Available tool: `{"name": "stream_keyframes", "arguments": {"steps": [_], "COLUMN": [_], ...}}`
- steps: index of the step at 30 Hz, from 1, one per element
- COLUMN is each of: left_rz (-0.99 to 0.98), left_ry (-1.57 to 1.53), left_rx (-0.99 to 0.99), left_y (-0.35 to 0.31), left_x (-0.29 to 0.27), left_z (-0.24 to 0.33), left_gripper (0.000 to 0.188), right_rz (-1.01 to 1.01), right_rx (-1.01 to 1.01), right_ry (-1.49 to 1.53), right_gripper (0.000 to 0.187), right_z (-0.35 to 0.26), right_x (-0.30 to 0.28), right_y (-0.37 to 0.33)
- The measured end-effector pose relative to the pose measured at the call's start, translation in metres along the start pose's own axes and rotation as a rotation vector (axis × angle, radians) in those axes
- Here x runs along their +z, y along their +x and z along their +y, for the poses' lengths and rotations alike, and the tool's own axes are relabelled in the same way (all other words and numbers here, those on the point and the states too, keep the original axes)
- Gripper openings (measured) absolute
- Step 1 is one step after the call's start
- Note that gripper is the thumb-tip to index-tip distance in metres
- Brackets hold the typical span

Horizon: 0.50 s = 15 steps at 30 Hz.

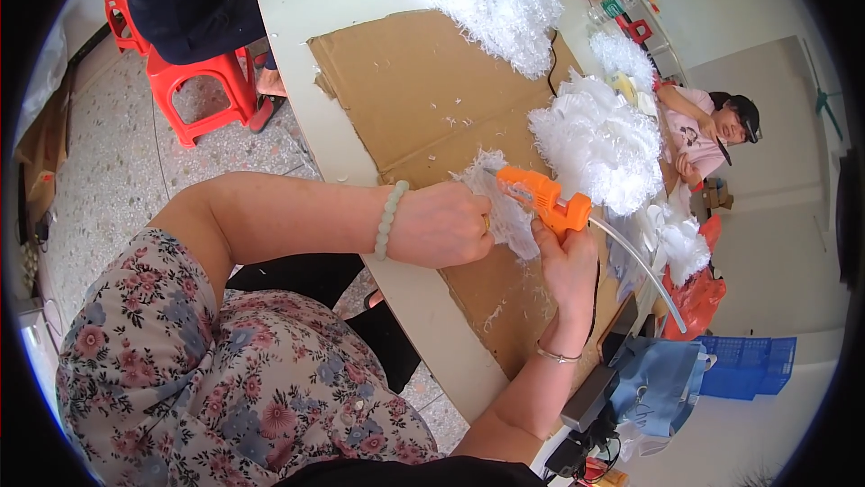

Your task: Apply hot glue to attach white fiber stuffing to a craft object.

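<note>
My right hand (569,263) is wrapped round an orange glue gun (532,191), with a long translucent glue stick (641,273) sticking out of its back end. The gun's nozzle points left over a thin white frilly piece (512,221). My left hand (441,224), with a ring and a pale green bead bracelet (388,219), is closed at the edge of this piece and appears to grip it; its fingertips are mostly hidden. Under both hands lies a flat sheet of brown cardboard (432,100), with small white shreds scattered over it.
Piles of white frilly material (599,140) lie right of and beyond the cardboard on the white table (293,0). A co-worker (707,122) is at the far side; another person sits at left near a red stool (203,91). A blue bag (658,383) and blue crates (748,365) are at right.
</note>
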<state>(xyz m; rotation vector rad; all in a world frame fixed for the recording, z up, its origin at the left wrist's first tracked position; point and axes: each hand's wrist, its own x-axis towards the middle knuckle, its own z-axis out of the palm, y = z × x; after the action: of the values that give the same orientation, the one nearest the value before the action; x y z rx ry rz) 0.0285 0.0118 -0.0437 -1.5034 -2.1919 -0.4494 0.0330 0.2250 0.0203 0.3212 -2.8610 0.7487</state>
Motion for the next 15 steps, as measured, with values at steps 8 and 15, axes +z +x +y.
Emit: {"name": "stream_keyframes", "arguments": {"steps": [8,15], "left_rz": [0.018,0.017], "left_ry": [0.013,0.008], "left_rx": [0.001,-0.011], "left_y": [0.001,0.002], "left_x": [0.002,0.003], "left_z": [0.001,0.001], "left_gripper": [0.022,0.019], "right_rz": [-0.025,-0.091], "right_rx": [0.020,0.313], "right_ry": [-0.081,0.409], "right_gripper": [0.025,0.017], "right_z": [0.006,0.008], "right_x": [-0.008,-0.022], "right_y": [0.000,0.001]}}
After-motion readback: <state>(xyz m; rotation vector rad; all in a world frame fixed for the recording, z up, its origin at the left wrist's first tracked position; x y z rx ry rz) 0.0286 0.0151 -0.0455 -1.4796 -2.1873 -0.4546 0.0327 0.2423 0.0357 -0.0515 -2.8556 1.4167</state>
